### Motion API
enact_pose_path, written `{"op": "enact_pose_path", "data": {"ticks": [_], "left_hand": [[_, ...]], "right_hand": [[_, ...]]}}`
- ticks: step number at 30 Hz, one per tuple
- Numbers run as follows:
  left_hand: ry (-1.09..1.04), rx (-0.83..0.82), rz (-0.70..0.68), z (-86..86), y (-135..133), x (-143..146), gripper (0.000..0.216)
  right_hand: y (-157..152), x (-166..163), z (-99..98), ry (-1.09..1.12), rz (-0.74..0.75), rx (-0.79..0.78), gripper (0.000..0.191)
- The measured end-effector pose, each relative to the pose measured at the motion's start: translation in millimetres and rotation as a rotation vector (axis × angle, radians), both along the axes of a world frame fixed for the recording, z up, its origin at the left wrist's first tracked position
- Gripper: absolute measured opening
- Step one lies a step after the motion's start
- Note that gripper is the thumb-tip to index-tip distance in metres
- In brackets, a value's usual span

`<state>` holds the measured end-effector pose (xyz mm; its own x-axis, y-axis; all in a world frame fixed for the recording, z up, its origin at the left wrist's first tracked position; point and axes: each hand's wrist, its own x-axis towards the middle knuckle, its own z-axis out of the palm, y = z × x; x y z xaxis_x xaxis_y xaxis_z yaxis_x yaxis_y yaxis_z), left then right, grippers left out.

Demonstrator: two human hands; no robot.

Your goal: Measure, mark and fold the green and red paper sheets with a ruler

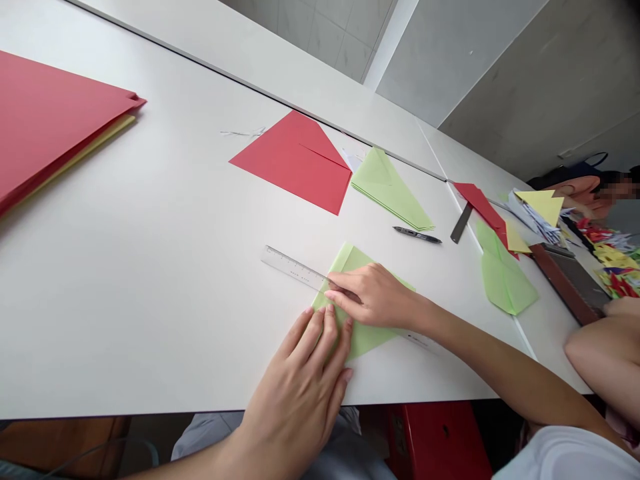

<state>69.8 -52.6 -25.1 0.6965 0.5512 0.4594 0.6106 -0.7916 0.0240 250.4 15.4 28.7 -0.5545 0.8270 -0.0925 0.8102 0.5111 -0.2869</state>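
Note:
A folded light-green sheet of paper [373, 339] lies near the front edge of the table. A clear plastic ruler [287, 265] crosses it at a slant, sticking out on both sides; whether it lies over the sheet or inside the fold I cannot tell. My right hand [377, 293] is closed at the ruler, thumb and forefinger around it near the sheet's left edge. With fingers stretched out, my left hand [305, 377] presses flat on the sheet's lower left edge, just below the right fingertips.
Beyond lie a red folded sheet [295, 163], green folded sheets [387, 187] and a black pen [417, 235]. Red folders or sheets [55, 120] are stacked at left. At right are a dark strip [461, 223], a green piece [505, 280], a brown-edged board [570, 280] and another person's arm [605, 347].

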Motion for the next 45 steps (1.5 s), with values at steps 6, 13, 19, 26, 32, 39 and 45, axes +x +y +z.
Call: {"op": "enact_pose_path", "data": {"ticks": [6,13,19,26,32,39,45], "left_hand": [[0.015,-0.034,-0.012,2.1,-0.4,0.5,0.048],[-0.006,-0.069,-0.023,-0.1,-1.1,-0.5,0.046],[-0.003,-0.072,-0.026,-1.8,-0.6,-0.5,0.046],[0.024,-0.080,-0.022,-1.1,-2.7,-1.9,0.046],[0.021,-0.071,-0.027,0.3,-1.4,-1.9,0.047],[0.008,-0.058,-0.023,-0.6,-0.1,-1.5,0.047],[0.006,-0.058,-0.004,0.7,0.7,-0.2,0.047]], "right_hand": [[9.9,10.8,-1.8,-0.003,-0.050,0.010,0.025],[19.7,17.0,-2.4,-0.004,-0.101,0.002,0.026],[25.3,21.5,-2.7,-0.004,-0.149,0.005,0.027],[32.2,27.5,-1.8,-0.024,-0.210,0.010,0.026],[38.8,31.5,-1.6,-0.050,-0.267,0.016,0.025],[41.6,34.8,-1.9,-0.044,-0.308,0.036,0.027],[43.1,35.6,-5.3,0.000,-0.351,0.048,0.026]]}}
